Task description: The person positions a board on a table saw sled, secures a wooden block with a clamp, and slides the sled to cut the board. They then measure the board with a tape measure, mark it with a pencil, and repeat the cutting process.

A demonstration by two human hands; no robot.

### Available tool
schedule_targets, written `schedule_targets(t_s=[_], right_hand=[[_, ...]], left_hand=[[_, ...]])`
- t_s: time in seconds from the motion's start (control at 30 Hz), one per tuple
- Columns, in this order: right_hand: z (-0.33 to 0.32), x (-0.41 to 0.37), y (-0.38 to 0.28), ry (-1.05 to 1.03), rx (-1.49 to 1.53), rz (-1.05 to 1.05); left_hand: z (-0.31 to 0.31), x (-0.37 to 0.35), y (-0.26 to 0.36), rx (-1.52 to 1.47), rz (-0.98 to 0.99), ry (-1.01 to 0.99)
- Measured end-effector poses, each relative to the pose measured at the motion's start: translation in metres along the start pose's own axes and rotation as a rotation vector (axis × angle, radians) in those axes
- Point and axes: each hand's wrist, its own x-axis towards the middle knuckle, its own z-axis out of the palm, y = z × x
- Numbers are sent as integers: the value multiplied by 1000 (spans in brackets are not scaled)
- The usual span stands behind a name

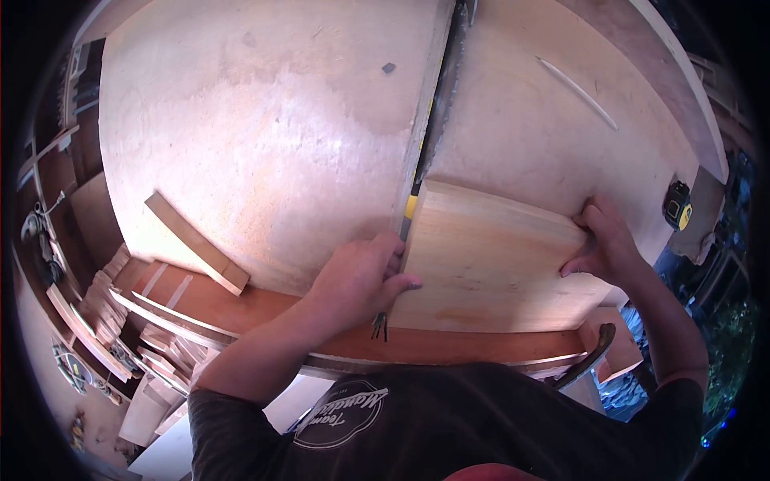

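Observation:
A wide, pale wooden board (489, 256) lies on the worktable near my body. My left hand (365, 276) is at its left edge, fingers curled and thumb resting by the board's side; part of the grip is hidden. At the opposite end, my right hand (605, 244) grips the board's edge between thumb and curled fingers. Just left of the board, a long dark slot (439, 120) with a light strip along it runs away across the table. A yellow piece (412, 202) shows beside the board's far left corner.
A short wood strip (196, 240) lies on the worktable (265, 104) at left. A thin white pointed stick (577, 92) rests at far right, and a black-and-yellow tape measure (678, 204) sits near the right edge. Stacked wood pieces (164, 361) stand below left.

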Motion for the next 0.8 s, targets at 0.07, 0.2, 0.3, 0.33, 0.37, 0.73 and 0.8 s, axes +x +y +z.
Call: schedule_targets(t_s=[0.07, 0.2, 0.3, 0.33, 0.37, 0.73, 0.8], right_hand=[[-1, 1, -1, -8, -1, -4], [1, 3, 2, 23, -6, -46], [2, 2, 3, 10, 6, -17], [1, 3, 2, 9, 4, -21], [-1, 3, 1, -16, 11, 7], [-2, 2, -3, -33, 11, 50], [-1, 2, -2, -38, 22, 56]], left_hand=[[1, -1, -1, 8, 6, 6], [1, -2, -2, 37, 29, 27], [-2, -1, 3, 87, -15, -2], [-1, -1, 3, 85, -16, 2], [0, -1, 2, 86, -12, 7], [2, -1, -1, 113, 7, 25], [1, -1, 0, 131, 39, 33]])
